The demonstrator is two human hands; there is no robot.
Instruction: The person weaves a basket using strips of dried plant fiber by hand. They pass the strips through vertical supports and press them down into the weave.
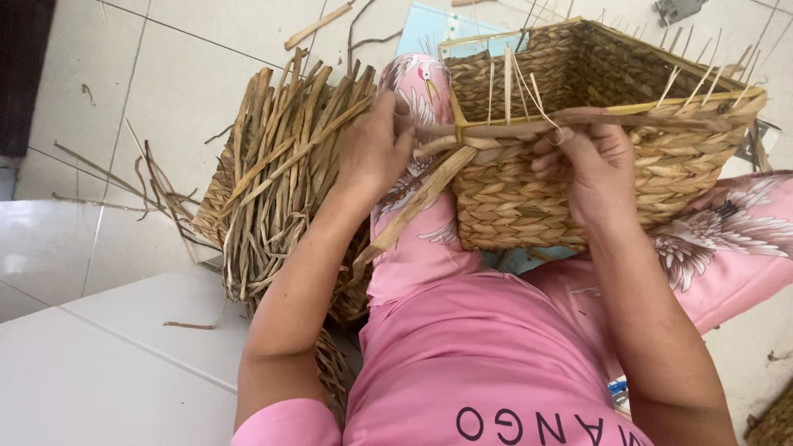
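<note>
A rectangular woven straw basket (652, 165) rests between my knees, its rim edged with a pale frame and thin upright spokes. My left hand (376, 149) pinches a flat dried grass strand (417, 206) at the basket's near left corner; the strand hangs down over my leg. On the near rim, my right hand (591, 165) presses the twisted strand against the weave with curled fingers.
A heap of loose dried grass strands (281, 165) lies on another woven piece to my left, on the white tiled floor (107, 272). Stray strands (318, 25) are scattered beyond. My legs in pink patterned trousers (735, 231) flank the basket. A light blue sheet (425, 25) lies behind it.
</note>
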